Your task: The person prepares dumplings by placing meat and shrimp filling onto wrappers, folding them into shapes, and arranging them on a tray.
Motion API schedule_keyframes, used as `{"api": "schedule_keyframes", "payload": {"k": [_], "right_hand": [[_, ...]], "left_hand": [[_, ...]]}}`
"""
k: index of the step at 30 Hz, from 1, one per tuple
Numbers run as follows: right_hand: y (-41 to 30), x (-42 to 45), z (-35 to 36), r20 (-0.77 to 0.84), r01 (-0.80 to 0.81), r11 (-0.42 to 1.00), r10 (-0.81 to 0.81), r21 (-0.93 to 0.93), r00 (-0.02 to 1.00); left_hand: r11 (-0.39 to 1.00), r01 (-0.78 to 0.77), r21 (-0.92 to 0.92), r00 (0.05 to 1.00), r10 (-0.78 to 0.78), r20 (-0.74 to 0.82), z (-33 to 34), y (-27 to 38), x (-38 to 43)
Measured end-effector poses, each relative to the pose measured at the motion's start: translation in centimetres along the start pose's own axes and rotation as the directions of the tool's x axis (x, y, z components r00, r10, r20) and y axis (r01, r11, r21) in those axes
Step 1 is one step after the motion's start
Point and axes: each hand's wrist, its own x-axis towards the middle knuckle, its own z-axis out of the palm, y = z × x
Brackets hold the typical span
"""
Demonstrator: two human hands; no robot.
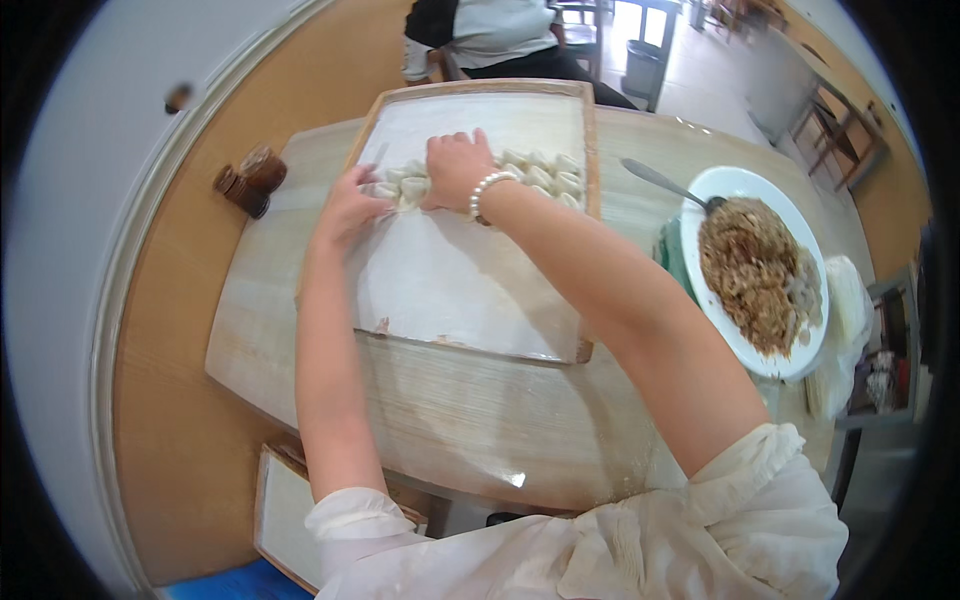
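Note:
A wood-framed tray with a white lining [465, 285] lies before me, with rows of folded dumplings [553, 176] across its middle. My left hand [352, 202] is at the tray's left side, fingers apart beside the leftmost dumplings. My right hand [459, 171], with a pearl bracelet at the wrist, reaches palm down over the row and covers part of it. Whether its fingers grip a dumpling is hidden. To the right, a white oval bowl [810, 247] holds minced filling [750, 277] and a metal spoon [660, 180].
Two brown jars [251, 180] stand by the wall at the table's left edge. A plastic bag with pale contents [844, 322] lies right of the bowl. A seated person [502, 34] is across the table. Another framed tray [289, 517] is below the table at lower left.

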Motion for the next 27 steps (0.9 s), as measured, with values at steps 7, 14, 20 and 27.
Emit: {"api": "schedule_keyframes", "payload": {"k": [7, 14, 20, 27], "right_hand": [[-1.8, -3.6, 0.5, -0.347, 0.023, 0.996, 0.007, 0.082, 0.938], [-4.4, -22.0, -5.3, -0.418, 0.197, 0.980, -0.164, 0.036, 0.893], [2.3, -41.2, -6.5, -0.393, 0.300, 0.915, -0.181, 0.268, 0.902], [11.6, -52.5, -5.8, -0.412, 0.038, 0.968, 0.069, 0.246, 0.909]], "left_hand": [[0.993, 0.108, -0.045, 0.975, -0.115, -0.190, -2.6, 5.2, -2.3], [0.986, -0.147, -0.082, 0.988, 0.142, -0.060, 2.4, 14.2, -9.0], [0.728, -0.685, 0.000, 0.721, 0.678, 0.141, 15.1, 20.0, -19.1], [0.285, -0.841, 0.460, 0.409, 0.891, 0.196, 24.8, 26.5, -22.1]]}}
